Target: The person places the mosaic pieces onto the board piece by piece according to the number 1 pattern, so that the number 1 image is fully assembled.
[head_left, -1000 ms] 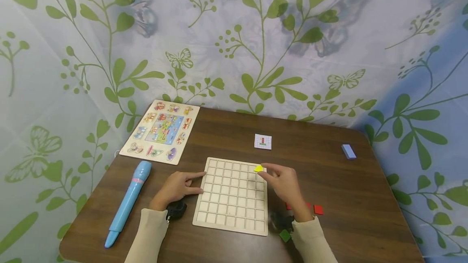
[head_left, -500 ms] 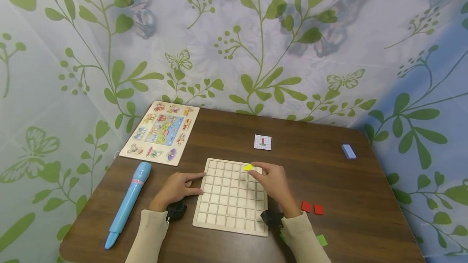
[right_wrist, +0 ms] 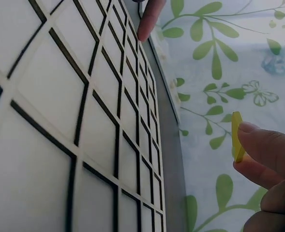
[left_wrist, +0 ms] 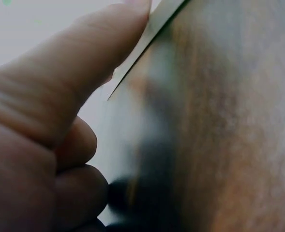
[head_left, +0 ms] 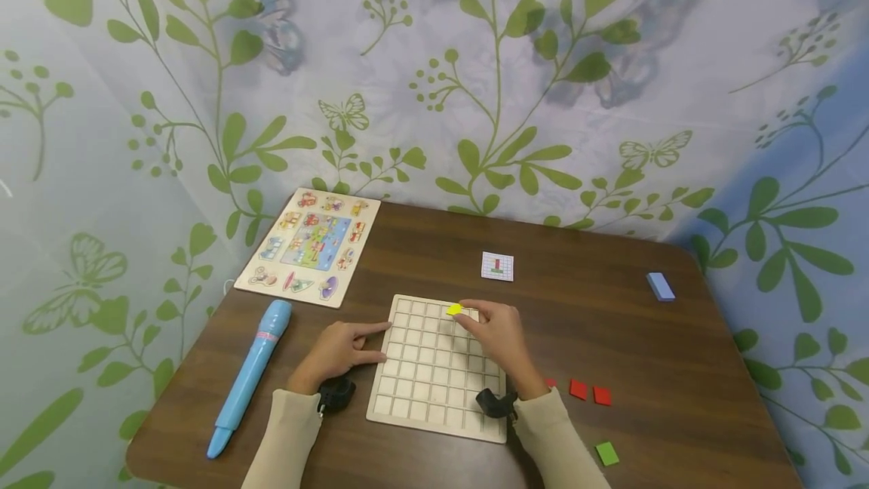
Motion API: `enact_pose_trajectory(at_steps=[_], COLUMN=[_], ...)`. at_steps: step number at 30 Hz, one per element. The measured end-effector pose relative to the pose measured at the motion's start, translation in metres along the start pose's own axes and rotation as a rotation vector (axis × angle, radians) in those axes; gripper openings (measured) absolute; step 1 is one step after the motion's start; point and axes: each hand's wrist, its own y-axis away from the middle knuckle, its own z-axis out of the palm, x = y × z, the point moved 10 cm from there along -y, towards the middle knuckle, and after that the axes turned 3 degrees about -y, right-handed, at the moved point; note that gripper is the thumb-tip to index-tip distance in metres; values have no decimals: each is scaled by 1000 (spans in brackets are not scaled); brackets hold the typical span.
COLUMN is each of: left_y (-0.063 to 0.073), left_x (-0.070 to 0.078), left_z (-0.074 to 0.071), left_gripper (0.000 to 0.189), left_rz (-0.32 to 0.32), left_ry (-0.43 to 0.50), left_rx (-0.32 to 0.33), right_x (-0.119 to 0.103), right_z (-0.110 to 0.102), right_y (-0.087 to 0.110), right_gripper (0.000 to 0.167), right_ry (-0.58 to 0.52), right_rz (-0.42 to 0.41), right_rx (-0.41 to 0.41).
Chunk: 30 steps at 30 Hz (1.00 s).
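Observation:
A pale wooden grid board [head_left: 434,368] lies flat on the table. My left hand [head_left: 339,349] steadies its left edge, index finger and thumb stretched out against it; in the left wrist view the thumb [left_wrist: 84,53] meets the thin board edge [left_wrist: 147,46] while other fingers curl beneath. Over the board's far rows, my right hand [head_left: 495,330] pinches a yellow square tile [head_left: 454,309] between thumb and index finger. The right wrist view shows this tile [right_wrist: 237,137] edge-on, raised clear of the grid [right_wrist: 50,111].
Red tiles [head_left: 578,389] and a green tile [head_left: 607,453] lie right of the board. Beyond it is a small pattern card [head_left: 498,266]. A blue block [head_left: 661,287] sits far right. At left are a blue toy microphone [head_left: 251,376] and a picture puzzle [head_left: 308,247].
My right hand has carried the yellow tile leftward along the board's far rows, uncovering more of the red and green tiles. The left hand stays at the board's edge.

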Motion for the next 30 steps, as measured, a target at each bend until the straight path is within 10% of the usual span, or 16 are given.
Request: enact_pose_trajectory(at_steps=[30], left_y=[-1], left_x=[0], left_z=[-1], left_gripper=[61], left_rz=[6], left_ry=[8], left_rx=[13], right_x=[5], right_z=[50], right_y=[2], right_gripper=[31], right_ry=[66], right_rz=[-43], right_rx=[-40])
